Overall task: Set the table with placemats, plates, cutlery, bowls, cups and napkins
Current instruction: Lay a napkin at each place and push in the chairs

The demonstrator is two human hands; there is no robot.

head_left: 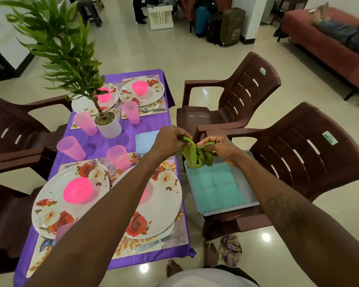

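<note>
Head view. Holding the green napkin bunched and drooping above the far end of the grey tray, on the seat of the near brown chair, just off the right edge of the tabletop. Gripping one hemmed edge in the curled fingers of the left hand and another in the pinch of the right hand; both close together, with slack cloth hanging between.

Judged as partway through opening the napkin out for folding. Draw the two hands apart along the hem until the top edge goes taut. Find the true corners before making any fold. Keep the hanging tail from dragging the teal napkin lying flat in the tray. Fold in the air or over the tray, not above the plates.

Then lay it beside a place setting, as with the blue napkin already lying just beyond the near right plate. Mind the pink cup standing near the left forearm when reaching across: probably light and easy to tip.
</note>
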